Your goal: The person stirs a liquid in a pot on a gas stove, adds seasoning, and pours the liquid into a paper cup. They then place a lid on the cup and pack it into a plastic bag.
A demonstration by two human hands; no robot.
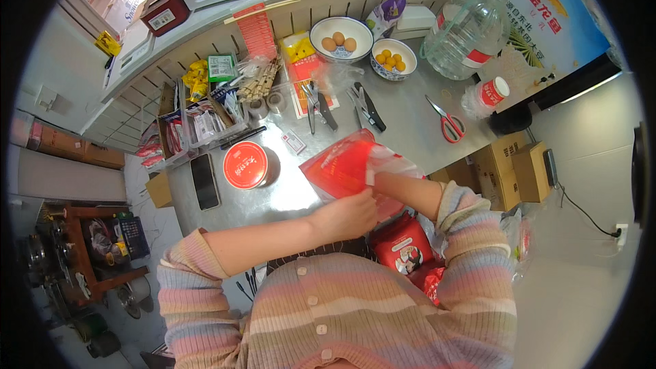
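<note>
My left hand [351, 215] is closed on the edge of a red and clear plastic bag [343, 161] at the front of the steel table. My right forearm reaches into or behind the same bag, so my right hand is hidden and its fingers cannot be made out. Left of the bag stands a round tub with a red printed lid [245, 165]. A smartphone [205, 181] lies beside the tub, its screen dark. Between tub and bag, further back, is a small white and red packet [293, 142].
Red-handled scissors [451, 125] lie at the right, near a red and white cup [494, 91]. Two metal tongs with black handles [325, 111] [375, 113] lie behind the bag. Bowls of eggs [342, 31] and yellow balls [390, 59] stand at the back, beside a large clear bottle [466, 33].
</note>
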